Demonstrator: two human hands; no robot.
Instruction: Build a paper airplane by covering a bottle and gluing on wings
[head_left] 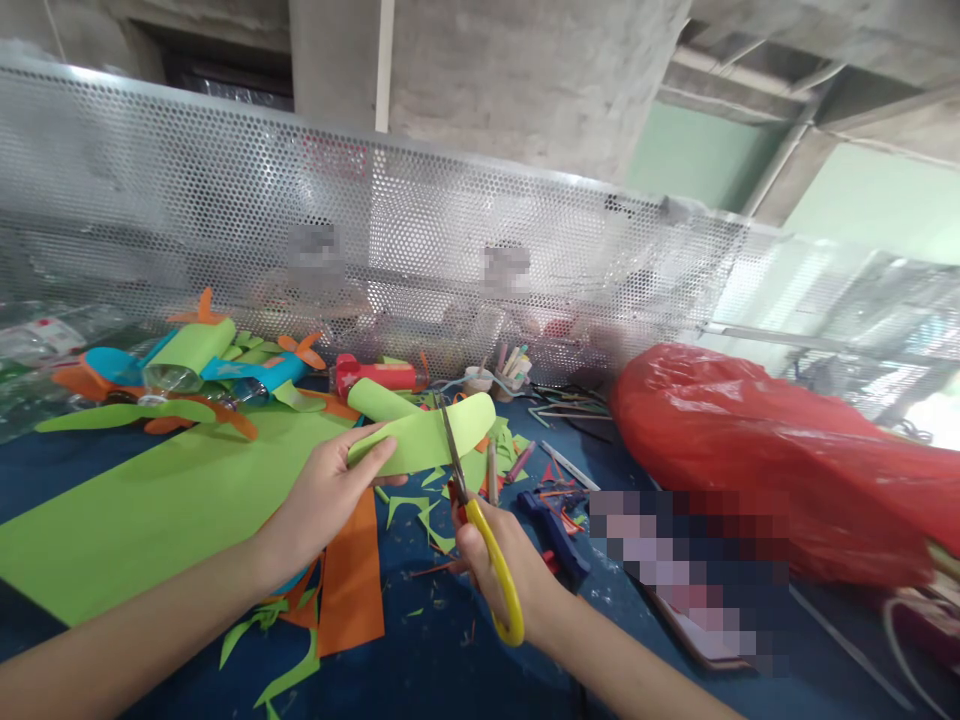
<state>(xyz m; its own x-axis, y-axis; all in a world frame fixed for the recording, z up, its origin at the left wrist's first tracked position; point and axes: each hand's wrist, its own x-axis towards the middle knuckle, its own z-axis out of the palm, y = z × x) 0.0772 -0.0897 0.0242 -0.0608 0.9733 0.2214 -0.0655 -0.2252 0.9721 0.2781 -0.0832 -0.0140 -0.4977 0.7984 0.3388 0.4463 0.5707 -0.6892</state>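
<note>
Left hand (319, 500) is pinching the rounded lime-green strip (412, 443), seemingly light, pliable foam, by one end. Right hand (529, 560) is gripping yellow-handled steel scissors (504, 585).

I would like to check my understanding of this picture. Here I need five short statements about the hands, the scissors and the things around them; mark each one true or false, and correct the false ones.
1. The left hand holds a green piece. True.
2. The scissors in the right hand have blue handles. False: the handles are yellow.
3. The scissor blades are at the green piece. True.
4. The large green sheet lies beside the red bag. False: the sheet is on the left, the bag on the right.
5. Green scraps lie on the blue table. True.
</note>
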